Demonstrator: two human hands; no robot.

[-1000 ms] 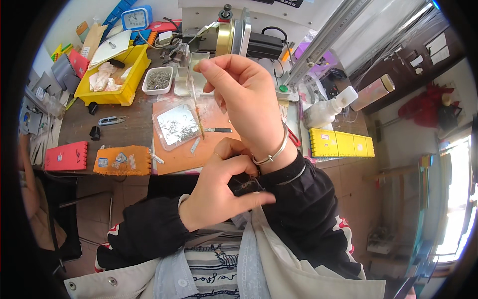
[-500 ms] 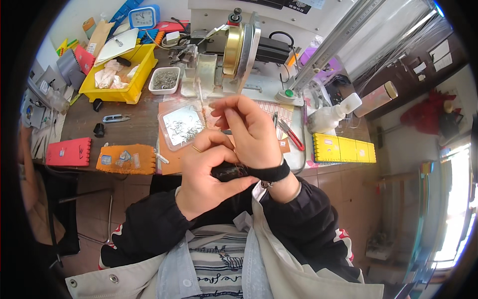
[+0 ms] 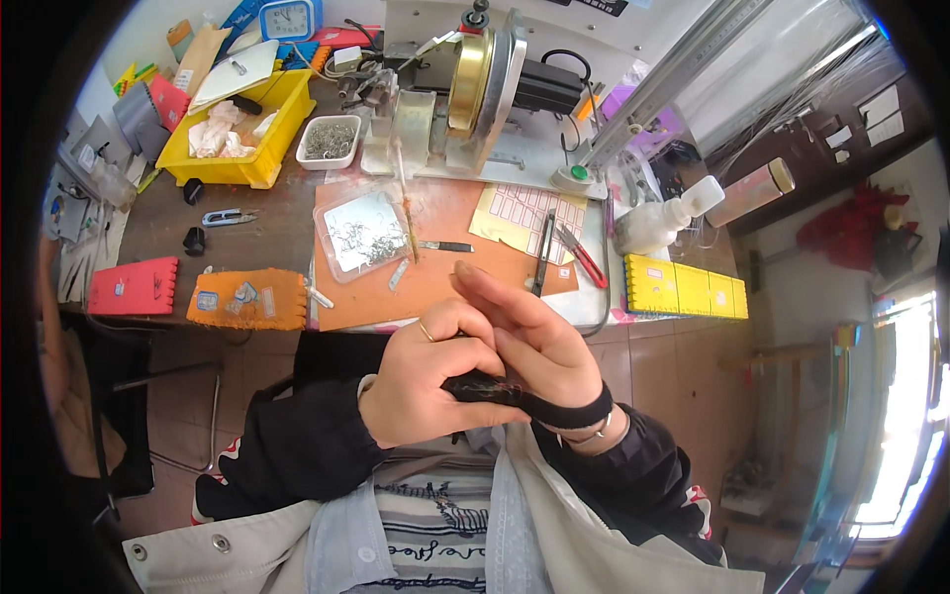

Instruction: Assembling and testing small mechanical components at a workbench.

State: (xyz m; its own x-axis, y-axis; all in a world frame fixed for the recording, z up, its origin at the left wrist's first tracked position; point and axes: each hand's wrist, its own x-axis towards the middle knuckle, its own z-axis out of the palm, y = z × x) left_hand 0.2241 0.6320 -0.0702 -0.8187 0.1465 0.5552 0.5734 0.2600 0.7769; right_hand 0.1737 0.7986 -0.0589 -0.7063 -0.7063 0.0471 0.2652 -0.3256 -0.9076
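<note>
Over my lap, just in front of the bench edge, my two hands meet. My left hand (image 3: 416, 381) is closed, its thumb and fingers wrapped round a dark strip (image 3: 480, 388) with faint reddish marks. That strip runs up to the black wristband (image 3: 574, 414) on my right wrist; whether the two are joined I cannot tell. My right hand (image 3: 549, 346) has its fingers stretched out and close together, its palm side against the left fingers. Nothing shows in it. Beyond the hands lies an orange mat (image 3: 346, 309) with a clear tray (image 3: 356, 228) of small metal pieces.
A machine with a brass-coloured wheel (image 3: 469, 84) stands at the back. A yellow bin (image 3: 267, 163) and white dish (image 3: 328, 144) are left of it. Red-handled pliers (image 3: 582, 257), a white bottle (image 3: 653, 226) and a yellow block (image 3: 685, 287) lie to the right.
Both hands have come lower and nearer my body. My right hand has dropped from above the left hand to beside it, uncovering more of the mat.
</note>
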